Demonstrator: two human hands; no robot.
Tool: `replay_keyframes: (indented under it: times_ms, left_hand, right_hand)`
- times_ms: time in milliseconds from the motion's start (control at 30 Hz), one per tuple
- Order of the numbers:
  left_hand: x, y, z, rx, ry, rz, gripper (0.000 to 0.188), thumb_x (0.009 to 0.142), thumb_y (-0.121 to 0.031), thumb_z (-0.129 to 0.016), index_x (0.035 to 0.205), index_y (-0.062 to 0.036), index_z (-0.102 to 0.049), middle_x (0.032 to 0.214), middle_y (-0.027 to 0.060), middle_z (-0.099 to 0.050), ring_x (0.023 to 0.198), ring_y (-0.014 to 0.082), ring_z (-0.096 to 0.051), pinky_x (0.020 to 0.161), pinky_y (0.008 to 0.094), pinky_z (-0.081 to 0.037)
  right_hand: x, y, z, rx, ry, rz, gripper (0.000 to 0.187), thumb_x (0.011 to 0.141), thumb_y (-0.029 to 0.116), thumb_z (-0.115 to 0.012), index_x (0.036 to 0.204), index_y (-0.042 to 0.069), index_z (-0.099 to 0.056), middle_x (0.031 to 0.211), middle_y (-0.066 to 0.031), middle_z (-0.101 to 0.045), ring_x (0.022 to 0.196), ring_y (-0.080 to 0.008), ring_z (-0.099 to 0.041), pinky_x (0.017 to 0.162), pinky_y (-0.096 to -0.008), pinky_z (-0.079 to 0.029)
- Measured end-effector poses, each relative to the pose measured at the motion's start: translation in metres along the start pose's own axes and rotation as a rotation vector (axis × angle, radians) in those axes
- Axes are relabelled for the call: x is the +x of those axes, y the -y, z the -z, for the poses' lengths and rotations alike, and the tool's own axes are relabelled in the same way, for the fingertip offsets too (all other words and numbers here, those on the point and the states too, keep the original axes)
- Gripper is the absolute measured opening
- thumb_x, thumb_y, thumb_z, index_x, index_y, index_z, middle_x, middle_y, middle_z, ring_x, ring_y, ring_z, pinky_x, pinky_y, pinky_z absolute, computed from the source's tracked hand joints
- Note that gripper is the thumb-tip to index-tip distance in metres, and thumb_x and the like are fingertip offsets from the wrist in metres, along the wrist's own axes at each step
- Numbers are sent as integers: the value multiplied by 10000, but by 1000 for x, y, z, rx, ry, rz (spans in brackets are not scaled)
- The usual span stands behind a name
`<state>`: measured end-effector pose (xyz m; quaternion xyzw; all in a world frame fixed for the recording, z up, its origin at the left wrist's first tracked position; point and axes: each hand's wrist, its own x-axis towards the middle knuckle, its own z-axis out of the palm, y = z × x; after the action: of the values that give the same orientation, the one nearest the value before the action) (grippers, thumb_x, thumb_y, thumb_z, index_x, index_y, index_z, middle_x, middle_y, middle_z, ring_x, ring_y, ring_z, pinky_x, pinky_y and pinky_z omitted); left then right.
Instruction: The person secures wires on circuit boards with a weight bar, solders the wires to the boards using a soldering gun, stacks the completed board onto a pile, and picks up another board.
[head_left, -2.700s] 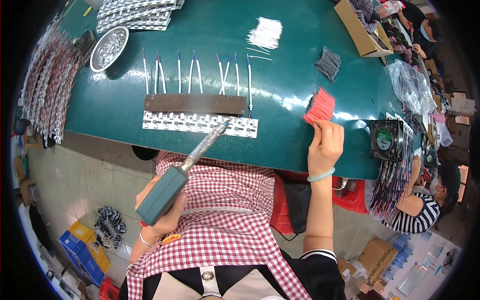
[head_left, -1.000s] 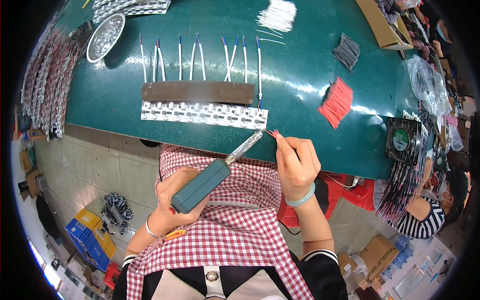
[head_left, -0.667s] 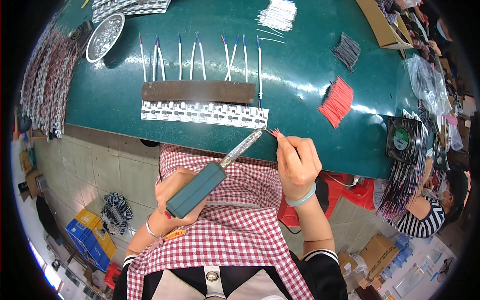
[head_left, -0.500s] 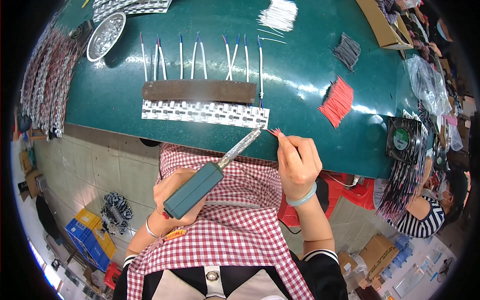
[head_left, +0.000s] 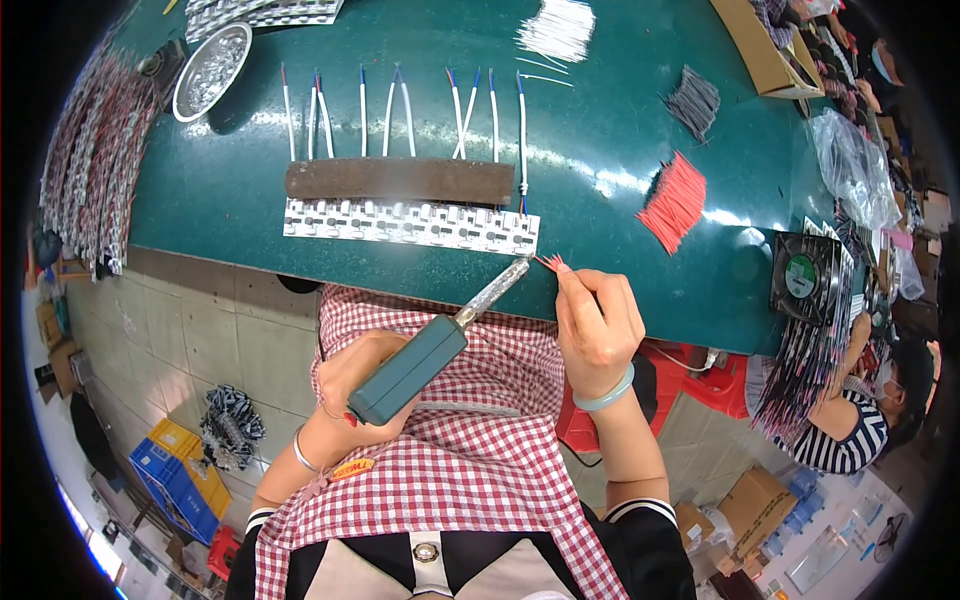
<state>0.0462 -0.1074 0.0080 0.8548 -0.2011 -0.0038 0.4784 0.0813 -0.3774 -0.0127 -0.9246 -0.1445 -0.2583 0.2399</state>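
My left hand (head_left: 345,372) is closed around a soldering iron (head_left: 410,370) with a green boxy body. Its metal tip reaches up to the lower right corner of a white circuit board strip (head_left: 410,226). Between the thumb and fingers of my right hand (head_left: 600,330) are several thin red wires (head_left: 551,263), their ends pointing left, close to the tip. A brown bar (head_left: 400,182) lies along the upper edge of the strip. From beneath it, white cables (head_left: 523,130) with coloured ends stick out away from me; the rightmost one meets the strip's right end.
Right of the strip lie bundles of red wires (head_left: 672,204), grey wires (head_left: 692,103) and white wires (head_left: 556,30). A black fan (head_left: 805,278) stands by the table's right edge. Far left are a metal bowl (head_left: 212,72) and hanging wired strips (head_left: 95,160). Another person (head_left: 845,425) sits at the right.
The soldering iron and my left hand have shifted slightly right and up, the tip now nearer the red wires. My right hand has hardly moved.
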Motion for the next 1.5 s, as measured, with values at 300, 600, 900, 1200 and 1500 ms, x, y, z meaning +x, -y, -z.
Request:
replay_keyframes:
  times_ms: [300, 600, 900, 1200, 1500]
  left_hand:
    - [1, 2, 1, 46, -104, -125, 214, 635, 30, -765, 832, 55, -685, 805, 163, -672, 671, 290, -701, 580, 327, -562]
    - [0, -2, 3, 86, -167, -139, 245, 784, -47, -782, 990, 68, -718, 867, 174, -697, 687, 261, -692, 594, 349, -541]
    - [-10, -3, 10, 24, -181, 70, 227, 664, 52, -788, 885, 60, -734, 914, 196, -722, 795, 327, -743, 668, 351, -605]
    - [-8, -2, 12, 71, -154, 9, 243, 656, 49, -803, 888, 63, -730, 893, 187, -712, 790, 334, -738, 673, 358, -602]
    - [-10, -1, 8, -9, -159, 32, 252, 641, 63, -762, 887, 70, -706, 890, 182, -711, 771, 322, -732, 681, 353, -596]
  right_hand:
    - [0, -1, -1, -4, 0, 2, 292, 706, -104, -771, 983, -26, -729, 841, -94, -625, 700, -228, -610, 564, -323, -493]
    - [0, -1, 2, -10, 14, -6, 267, 710, -92, -775, 967, -33, -730, 847, -102, -630, 705, -236, -615, 572, -330, -501]
    - [-3, -6, 30, -55, -46, -132, 281, 732, -156, -774, 980, -32, -731, 864, -106, -656, 724, -248, -632, 601, -342, -516]
    - [12, 14, -6, 173, -43, 66, 337, 679, -96, -801, 998, -12, -732, 868, -100, -659, 727, -248, -642, 588, -325, -503]
    - [12, 10, -13, 153, 37, 59, 314, 689, -61, -767, 998, -15, -736, 871, -97, -651, 736, -230, -633, 581, -318, -509]
